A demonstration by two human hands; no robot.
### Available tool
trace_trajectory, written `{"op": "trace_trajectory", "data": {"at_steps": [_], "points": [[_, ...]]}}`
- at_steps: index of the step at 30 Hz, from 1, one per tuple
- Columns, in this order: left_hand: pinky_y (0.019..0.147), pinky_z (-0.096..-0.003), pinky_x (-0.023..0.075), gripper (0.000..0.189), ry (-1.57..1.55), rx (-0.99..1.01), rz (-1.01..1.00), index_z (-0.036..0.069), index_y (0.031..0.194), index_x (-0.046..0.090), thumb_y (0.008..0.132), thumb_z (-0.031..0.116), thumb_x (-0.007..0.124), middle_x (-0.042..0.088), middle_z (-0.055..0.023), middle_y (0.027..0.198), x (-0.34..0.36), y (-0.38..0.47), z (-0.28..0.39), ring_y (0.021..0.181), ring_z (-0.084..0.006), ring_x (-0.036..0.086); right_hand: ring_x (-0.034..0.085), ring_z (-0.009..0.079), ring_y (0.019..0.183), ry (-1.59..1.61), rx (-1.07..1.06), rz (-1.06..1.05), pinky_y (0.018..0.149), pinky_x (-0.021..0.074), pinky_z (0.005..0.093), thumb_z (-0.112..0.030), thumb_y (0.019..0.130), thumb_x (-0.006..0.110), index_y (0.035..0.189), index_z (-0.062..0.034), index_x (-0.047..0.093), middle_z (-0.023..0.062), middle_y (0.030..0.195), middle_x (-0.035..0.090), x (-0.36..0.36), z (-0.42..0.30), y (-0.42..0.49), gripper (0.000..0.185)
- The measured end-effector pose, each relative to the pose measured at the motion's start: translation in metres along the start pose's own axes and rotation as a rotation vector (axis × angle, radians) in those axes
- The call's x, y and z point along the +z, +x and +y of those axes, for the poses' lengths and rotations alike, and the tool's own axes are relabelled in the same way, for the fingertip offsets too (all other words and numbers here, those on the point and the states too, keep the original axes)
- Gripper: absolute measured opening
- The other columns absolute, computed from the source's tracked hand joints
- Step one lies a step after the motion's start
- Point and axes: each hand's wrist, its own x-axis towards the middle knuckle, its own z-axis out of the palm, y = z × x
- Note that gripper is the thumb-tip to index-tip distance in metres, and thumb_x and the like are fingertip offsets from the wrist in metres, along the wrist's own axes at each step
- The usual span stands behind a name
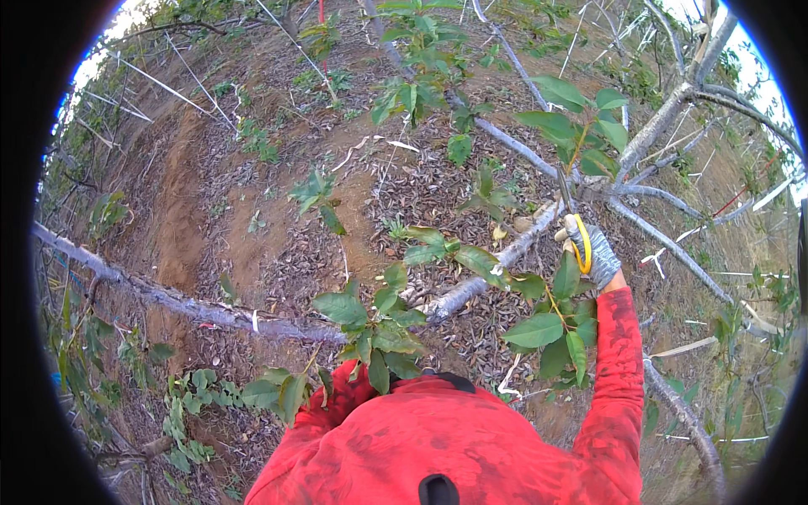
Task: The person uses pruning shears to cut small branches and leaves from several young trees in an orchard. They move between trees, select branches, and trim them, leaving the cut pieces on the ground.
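My right hand (591, 250), in a grey glove with pale fingertips, grips a cutting tool with a yellow handle (584, 243). The tool's dark blades (564, 189) point up at a leafy shoot (579, 142), close to where several grey branches join the tree's trunk (593, 186). Whether the blades touch the shoot cannot be told. My left hand is out of view; the red left sleeve (338, 394) bends in beside my body, behind leaves. Below the right hand, another leafy shoot (558, 319) overlaps the view of the right forearm.
A long grey branch (189, 306) with a white tie (255, 320) crosses the left side. Another thick branch (473, 287) runs from the trunk toward my waist. Leafy shoots (379, 315) rise just before my body. White strips (656, 260) hang at right, above sloping leaf-strewn soil (252, 208).
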Motion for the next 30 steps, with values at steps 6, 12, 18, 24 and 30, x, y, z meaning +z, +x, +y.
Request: {"op": "trace_trajectory", "data": {"at_steps": [6,12,18,24,30], "points": [[0.068,-0.0282,0.0530,0.034,0.099,-0.032,-0.116,0.009,0.120,0.049,0.088,0.021,0.056,0.058,-0.0038,0.105,0.056,0.031,-0.017,0.082,-0.0129,0.060,0.048,0.0080,0.073,-0.348,-0.235,-0.038,0.068,0.0426,0.0234,-0.028,0.085,0.062,0.102,-0.0030,0.056,-0.0012,0.081,0.054,-0.007,0.010,-0.007,0.031],[0.067,-0.0281,0.0531,0.034,0.152,-0.030,-0.106,0.009,0.119,0.050,0.088,0.021,0.057,0.059,-0.0037,0.104,0.083,0.012,-0.037,0.082,-0.0127,0.060,0.051,0.0091,0.076,-0.085,-0.264,-0.129,0.067,0.0431,0.0223,-0.021,0.084,0.062,0.113,-0.0040,0.048,0.0014,0.087,0.054,-0.006,0.006,-0.035,0.036],[0.067,-0.0280,0.0531,0.033,0.117,0.021,0.012,0.009,0.118,0.050,0.088,0.021,0.057,0.059,-0.0036,0.103,0.061,-0.027,-0.049,0.081,-0.0126,0.060,0.048,0.0098,0.074,-0.126,-0.522,-0.088,0.068,0.0401,0.0229,-0.033,0.085,0.057,0.120,-0.0014,0.044,0.0024,0.086,0.053,-0.003,-0.009,-0.054,0.048],[0.063,-0.0272,0.0537,0.029,-0.049,-0.001,-0.038,0.008,0.113,0.052,0.089,0.024,0.056,0.063,-0.0043,0.092,0.035,-0.017,-0.056,0.073,-0.0137,0.062,0.049,0.0105,0.065,-0.235,-0.805,-0.012,0.060,0.0405,0.0230,-0.034,0.090,0.051,0.120,0.0013,0.044,0.0051,0.081,0.055,-0.007,-0.029,-0.085,0.047],[0.064,-0.0298,0.0535,0.032,-0.092,-0.022,-0.171,0.006,0.116,0.051,0.089,0.022,0.056,0.063,-0.0059,0.093,0.020,-0.007,-0.071,0.077,-0.0163,0.062,0.050,0.0108,0.065,-0.081,-0.769,-0.018,0.059,0.0412,0.0229,-0.034,0.088,0.054,0.119,0.0014,0.044,0.0056,0.082,0.056,0.028,-0.037,-0.118,0.048]]}}
